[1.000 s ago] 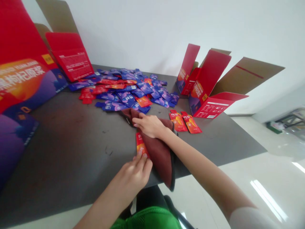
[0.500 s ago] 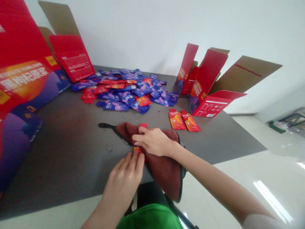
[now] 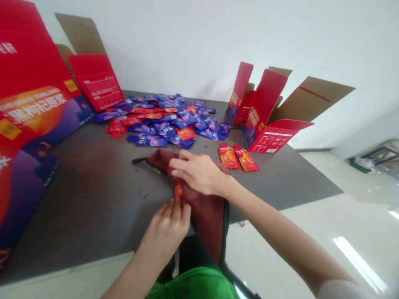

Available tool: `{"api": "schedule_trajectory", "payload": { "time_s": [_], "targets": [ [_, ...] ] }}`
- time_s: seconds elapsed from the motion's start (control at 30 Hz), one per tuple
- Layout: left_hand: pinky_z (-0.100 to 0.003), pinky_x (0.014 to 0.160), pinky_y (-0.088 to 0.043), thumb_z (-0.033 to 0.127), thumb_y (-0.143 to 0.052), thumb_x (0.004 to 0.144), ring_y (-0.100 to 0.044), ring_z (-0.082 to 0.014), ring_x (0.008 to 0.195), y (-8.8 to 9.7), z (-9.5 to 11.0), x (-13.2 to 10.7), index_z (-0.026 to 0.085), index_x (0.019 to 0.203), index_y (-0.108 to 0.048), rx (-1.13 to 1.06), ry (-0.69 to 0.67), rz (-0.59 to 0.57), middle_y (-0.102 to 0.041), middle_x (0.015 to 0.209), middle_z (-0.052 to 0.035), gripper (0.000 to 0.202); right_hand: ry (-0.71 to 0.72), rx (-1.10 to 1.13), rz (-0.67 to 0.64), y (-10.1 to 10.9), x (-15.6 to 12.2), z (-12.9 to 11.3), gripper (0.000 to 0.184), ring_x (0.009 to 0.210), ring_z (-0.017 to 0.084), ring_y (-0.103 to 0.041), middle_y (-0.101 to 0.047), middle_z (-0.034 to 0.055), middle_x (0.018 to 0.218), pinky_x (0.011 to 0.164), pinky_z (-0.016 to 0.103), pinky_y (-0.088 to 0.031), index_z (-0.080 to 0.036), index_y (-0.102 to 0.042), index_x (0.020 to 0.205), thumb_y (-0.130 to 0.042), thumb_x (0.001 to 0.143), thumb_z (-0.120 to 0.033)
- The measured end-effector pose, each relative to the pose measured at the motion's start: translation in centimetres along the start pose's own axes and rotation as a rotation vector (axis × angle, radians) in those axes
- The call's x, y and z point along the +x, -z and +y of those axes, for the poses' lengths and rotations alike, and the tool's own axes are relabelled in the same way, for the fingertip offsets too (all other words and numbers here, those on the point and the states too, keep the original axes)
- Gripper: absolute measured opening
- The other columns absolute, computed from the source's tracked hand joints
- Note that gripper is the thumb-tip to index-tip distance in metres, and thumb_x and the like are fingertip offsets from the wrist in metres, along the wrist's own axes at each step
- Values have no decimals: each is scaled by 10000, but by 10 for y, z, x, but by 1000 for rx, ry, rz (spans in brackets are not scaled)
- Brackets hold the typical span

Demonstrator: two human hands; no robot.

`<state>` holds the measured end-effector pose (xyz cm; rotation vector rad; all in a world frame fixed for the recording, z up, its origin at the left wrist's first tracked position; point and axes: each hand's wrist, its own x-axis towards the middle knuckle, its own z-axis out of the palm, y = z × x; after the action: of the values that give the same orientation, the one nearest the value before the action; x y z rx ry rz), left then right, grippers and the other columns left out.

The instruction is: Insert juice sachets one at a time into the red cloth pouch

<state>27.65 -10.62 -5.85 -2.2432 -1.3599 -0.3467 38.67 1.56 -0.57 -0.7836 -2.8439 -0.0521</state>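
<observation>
A brown cloth [image 3: 205,220] with black edging lies over the table's front edge and hangs down past it. My right hand [image 3: 196,172] is closed on the cloth's upper part, fingers bent over its left side. Below it, my left hand [image 3: 171,220] pinches the lower end of a red-orange sachet [image 3: 178,190]. The sachet's upper end is hidden under the cloth and my right fingers. To the right of my hands, two red-orange sachets, a left one [image 3: 229,157] and a right one [image 3: 246,159], lie side by side.
Behind my hands is a pile of purple and red sachets [image 3: 168,128] on the grey table [image 3: 102,187]. Large printed boxes [image 3: 40,99] with open flaps stand at left. Two more open red boxes, one nearer [image 3: 271,139], stand at back right by the wall.
My right hand has moved slightly up and left with the cloth, whose hanging part has drawn in. More of the sachet shows between my hands. The camera view has shifted a little.
</observation>
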Motion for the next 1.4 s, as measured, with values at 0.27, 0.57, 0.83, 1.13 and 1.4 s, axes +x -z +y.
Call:
{"api": "schedule_trajectory", "payload": {
  "time_s": [0.27, 0.57, 0.83, 1.13, 1.4],
  "targets": [
    [-310, 683, -541, -43, -300, 742, -654, -229, 768, -3, -9, -5, 38, 835, -629, 9, -88, 106, -678, 846, -189, 351, 99, -33, -153, -27, -4, -8, 277, 644, 117, -474, -493, 20, 909, 480, 245, -230, -288, -498, 1016, -250, 916, -361],
    [-297, 665, -546, -44, -318, 732, -661, -218, 750, 0, -2, 1, 64, 809, -627, 5, -15, 43, -683, 824, -186, 336, -146, -43, -78, -24, 38, 34, 327, 736, 131, -519, -503, 28, 1022, 560, 243, -292, -254, -462, 1082, -206, 928, -385],
    [-287, 665, -535, -34, -360, 717, -647, -187, 674, -2, 0, 0, 85, 809, -628, 68, -37, 0, -676, 753, -137, 307, 138, 6, -114, -5, -17, -13, 248, 619, 107, -433, -481, 11, 898, 484, 245, -209, -278, -499, 997, -281, 911, -358],
    [-278, 687, -534, 1, -376, 760, -652, -204, 783, -7, -6, -3, 65, 912, -604, 16, -101, 8, -676, 891, -171, 281, -31, -67, -127, -47, 37, 31, 317, 639, 120, -481, -499, 21, 961, 523, 243, -251, -300, -463, 1070, -195, 922, -386],
    [-276, 708, -530, -4, -370, 764, -648, -196, 795, -5, -3, -2, 88, 900, -604, 35, -92, -58, -672, 894, -163, 285, -44, 3, 8, -4, 17, 21, 358, 713, 121, -491, -493, 19, 979, 541, 246, -268, -256, -464, 1061, -167, 929, -408]
  ]
}}
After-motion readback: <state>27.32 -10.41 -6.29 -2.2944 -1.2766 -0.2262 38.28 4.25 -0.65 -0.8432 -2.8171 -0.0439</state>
